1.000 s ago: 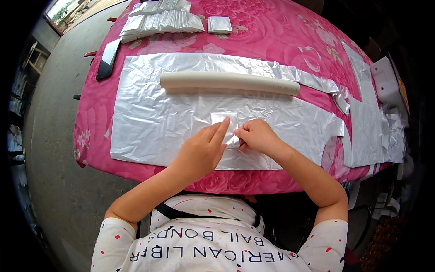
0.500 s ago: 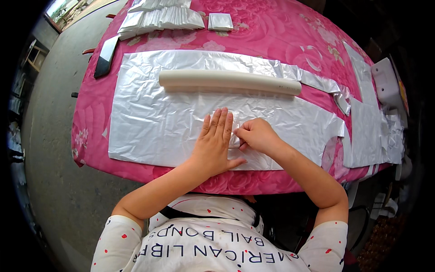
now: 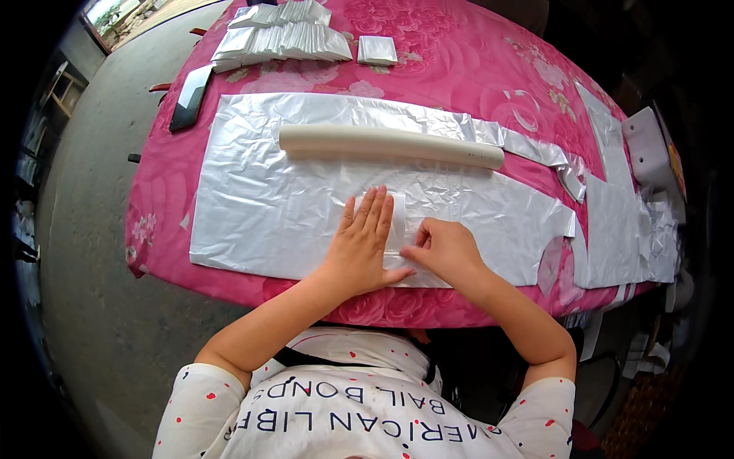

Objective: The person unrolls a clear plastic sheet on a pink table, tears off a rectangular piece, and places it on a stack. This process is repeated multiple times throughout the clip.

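Observation:
My left hand [image 3: 361, 243] lies flat, fingers stretched together and thumb out to the right. It presses on a small folded piece of clear-whitish plastic [image 3: 399, 210], partly hidden under the palm. Just right of it, my right hand [image 3: 445, 249] is curled, thumb and fingertips closed together by the folded piece's lower right edge. What sits between those fingertips is hidden. Beneath both hands spreads a stack of large silvery-white plastic bags [image 3: 252, 199], wrinkled and shiny. Across the stack, beyond my hands, rests a long off-white tube [image 3: 390, 145].
A pink flowered cloth [image 3: 459, 53] covers the table. Piles of folded plastic packets [image 3: 283, 42] and a small separate stack [image 3: 377, 50] stand at the back. A dark phone [image 3: 191, 98] lies at left. More plastic sheets [image 3: 612, 229] and a white box [image 3: 650, 149] are at right.
My right hand has slid a little toward me along the folded plastic's right edge. My left hand stays pressed flat. The whole view has shifted slightly.

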`<state>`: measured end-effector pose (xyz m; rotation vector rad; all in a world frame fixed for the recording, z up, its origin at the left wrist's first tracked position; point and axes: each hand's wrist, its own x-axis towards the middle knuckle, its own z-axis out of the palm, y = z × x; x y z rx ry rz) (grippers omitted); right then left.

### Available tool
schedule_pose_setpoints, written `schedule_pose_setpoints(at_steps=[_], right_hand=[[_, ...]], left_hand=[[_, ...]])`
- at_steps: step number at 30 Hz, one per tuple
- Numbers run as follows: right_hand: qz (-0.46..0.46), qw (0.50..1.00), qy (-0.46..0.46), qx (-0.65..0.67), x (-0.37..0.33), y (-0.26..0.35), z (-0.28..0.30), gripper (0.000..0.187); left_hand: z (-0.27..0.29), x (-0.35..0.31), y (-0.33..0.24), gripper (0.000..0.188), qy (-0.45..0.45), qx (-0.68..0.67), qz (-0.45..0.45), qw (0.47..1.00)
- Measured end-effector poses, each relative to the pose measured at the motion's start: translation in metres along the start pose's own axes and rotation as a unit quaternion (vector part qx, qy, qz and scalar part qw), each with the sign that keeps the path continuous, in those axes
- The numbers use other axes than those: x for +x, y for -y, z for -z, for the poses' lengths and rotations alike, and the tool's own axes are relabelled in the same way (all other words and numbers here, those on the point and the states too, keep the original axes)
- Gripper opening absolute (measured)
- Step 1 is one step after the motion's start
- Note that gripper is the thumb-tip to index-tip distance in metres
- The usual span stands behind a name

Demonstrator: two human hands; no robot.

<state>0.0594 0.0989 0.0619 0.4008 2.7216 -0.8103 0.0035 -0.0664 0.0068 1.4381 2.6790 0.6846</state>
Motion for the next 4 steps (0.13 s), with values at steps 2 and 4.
schedule_pose_setpoints(at_steps=[2, 4], right_hand=[[0.025, 0.998, -0.016, -0.052, -0.007, -0.004, 0.006, 0.03], [0.078, 0.992, -0.055, -0.084, -0.011, -0.019, 0.002, 0.034]], left_hand=[[0.004, -0.003, 0.003, 0.108, -0.02, -0.012, -0.002, 1.0], [0.007, -0.015, 0.009, 0.105, -0.073, -0.075, -0.006, 0.994]])
